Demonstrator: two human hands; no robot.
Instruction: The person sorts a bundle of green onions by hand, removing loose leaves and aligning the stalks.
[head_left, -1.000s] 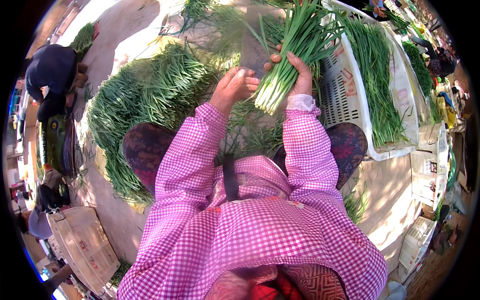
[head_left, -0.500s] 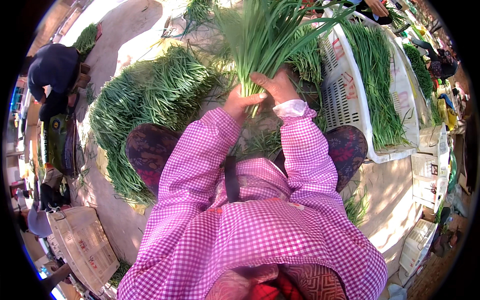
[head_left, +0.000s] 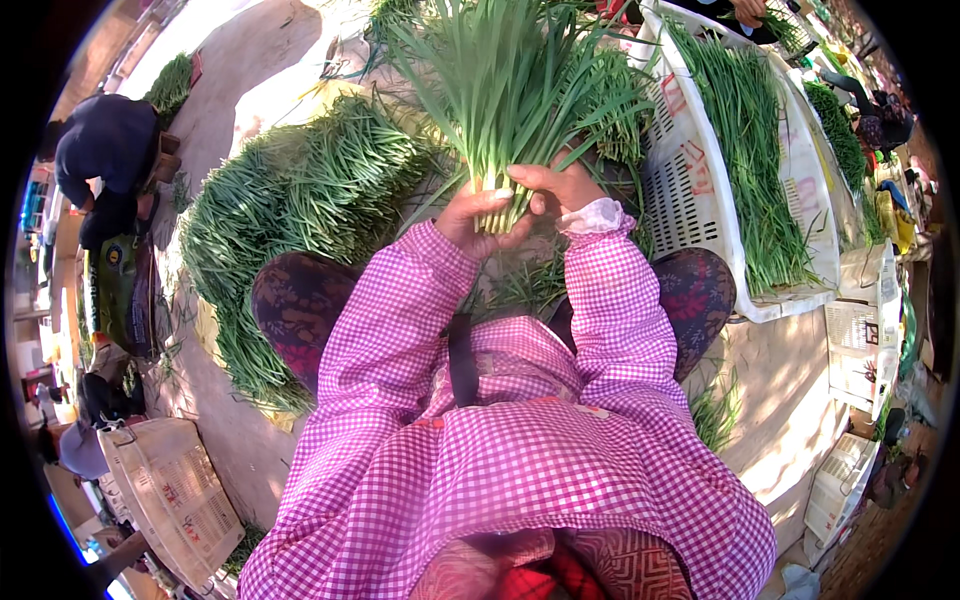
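Between both hands stands a bunch of long green leafy stalks, like garlic chives (head_left: pixel 495 110), pale cut ends down and leaves fanning away from me. My left hand (head_left: pixel 478 215) wraps round the lower stalks, its thumb across them. From the other side my right hand (head_left: pixel 562 185) grips the same bunch, thumb laid over the front. Some fingers are hidden behind the stalks. Left of my hands lies a big heap of green stalks (head_left: pixel 300 190), and loose green scraps (head_left: pixel 525 285) lie on the ground just below them.
To the right, a white plastic crate (head_left: pixel 690 200) holds more long green stalks (head_left: pixel 745 160). Another pale crate (head_left: pixel 175 490) stands at the lower left. A person in dark clothes (head_left: pixel 105 150) bends over at the far left. Another person's hand (head_left: pixel 750 10) shows at the top right.
The bunch has tilted from leaning right to more upright, its leaves spreading wider. My hands have shifted slightly toward me, the left one wrapping further under the cut ends.
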